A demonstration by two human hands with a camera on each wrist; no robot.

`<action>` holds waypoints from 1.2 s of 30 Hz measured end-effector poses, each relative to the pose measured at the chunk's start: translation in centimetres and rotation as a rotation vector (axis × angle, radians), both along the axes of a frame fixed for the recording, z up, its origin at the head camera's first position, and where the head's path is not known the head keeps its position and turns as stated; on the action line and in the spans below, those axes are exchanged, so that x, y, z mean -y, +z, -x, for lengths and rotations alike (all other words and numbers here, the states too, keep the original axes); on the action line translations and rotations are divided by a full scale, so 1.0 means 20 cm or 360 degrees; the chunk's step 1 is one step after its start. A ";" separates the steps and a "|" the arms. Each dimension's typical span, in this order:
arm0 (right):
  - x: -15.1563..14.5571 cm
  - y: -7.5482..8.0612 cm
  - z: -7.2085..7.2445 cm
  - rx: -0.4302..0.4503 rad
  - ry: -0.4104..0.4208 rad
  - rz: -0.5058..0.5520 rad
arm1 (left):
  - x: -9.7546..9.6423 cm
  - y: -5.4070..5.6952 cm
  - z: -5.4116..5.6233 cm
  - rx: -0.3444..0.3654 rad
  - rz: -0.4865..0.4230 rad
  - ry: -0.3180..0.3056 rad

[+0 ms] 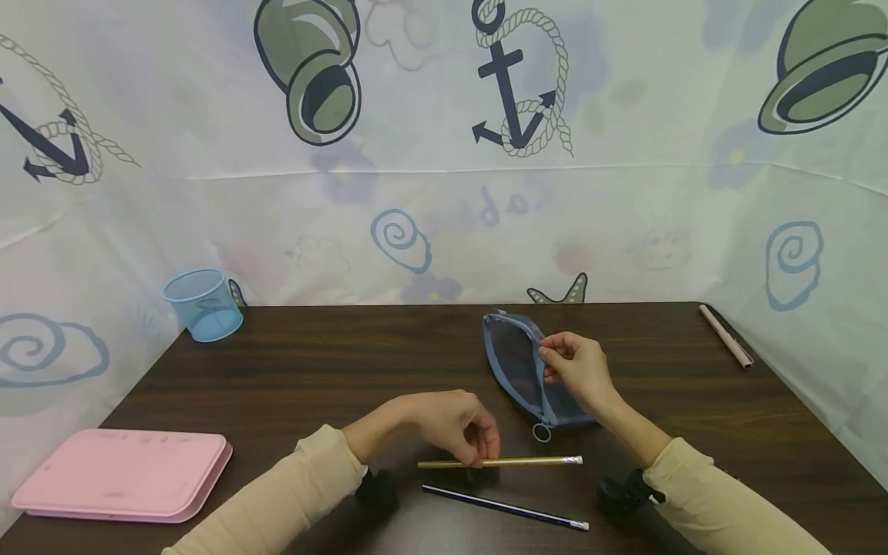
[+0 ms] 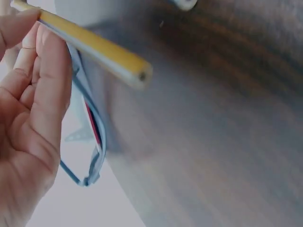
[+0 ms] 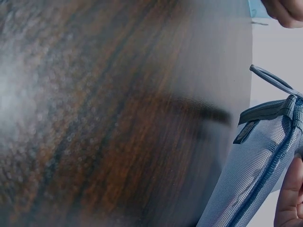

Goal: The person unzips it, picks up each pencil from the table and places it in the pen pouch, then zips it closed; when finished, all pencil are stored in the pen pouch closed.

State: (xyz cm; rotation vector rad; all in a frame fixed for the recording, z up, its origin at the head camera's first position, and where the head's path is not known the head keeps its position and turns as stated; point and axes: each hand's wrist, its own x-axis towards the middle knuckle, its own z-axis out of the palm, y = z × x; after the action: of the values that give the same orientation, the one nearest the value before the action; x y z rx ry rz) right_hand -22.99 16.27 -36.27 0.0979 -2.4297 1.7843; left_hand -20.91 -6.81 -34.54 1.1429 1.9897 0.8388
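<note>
Pinching yellow pencil (image 1: 534, 462) and blue pouch (image 1: 563, 405), left (image 1: 454, 424) and right hands (image 1: 580, 371) have dark pencil (image 1: 506, 506) nearby.

Head view: bright, even; worktop (image 1: 347, 354) sheen, lower centre. Wrist views: hazy, soft-focused; right wrist glare, left edge.

Far pencil (image 1: 534, 462): yellow, silver band, white tip.
Near pencil (image 1: 499, 506): dark navy, silver band, pale tip.
Pouch (image 1: 565, 407): grey-blue, fine mesh weave, brighter blue edging.
Surface (image 1: 333, 347): dark brown, streaked wood grain.
Cup (image 1: 216, 322): light blue.
Case (image 1: 118, 474): plain pink.
Sleeves (image 1: 284, 486): pale cream-yellow.
Backdrop (image 1: 444, 116): white, printed with olive-green shells, navy anchors, blue spirals.
</note>
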 end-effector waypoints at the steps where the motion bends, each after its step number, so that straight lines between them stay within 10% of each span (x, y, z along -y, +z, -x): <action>1: 0.00 0.00 0.00 0.0001 0.0001 -0.0001 | 0.01 0.01 0.01 0.0060 -0.0022 0.0030; 11: -0.01 0.00 0.00 -0.0005 0.0002 -0.0023 | 0.11 -0.02 0.14 0.0688 -0.0235 0.0616; 19: 0.01 0.00 0.00 0.0002 0.0006 -0.0004 | -0.02 -0.09 0.23 0.1032 -0.0550 0.1175; 25: 0.02 0.00 0.00 0.0012 0.0023 0.0007 | -0.16 -0.10 0.25 0.1069 -0.0626 0.1446; 36: 0.02 0.00 0.00 0.0030 0.0040 0.0016 | -0.35 -0.14 0.25 0.0887 -0.0769 0.1638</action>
State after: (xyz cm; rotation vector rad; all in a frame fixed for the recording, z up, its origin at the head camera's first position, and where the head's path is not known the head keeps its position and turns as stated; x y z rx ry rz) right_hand -22.99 15.89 -36.26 0.1117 -2.4432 1.8157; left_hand -25.82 0.14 -37.44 -0.0564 1.8423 1.9683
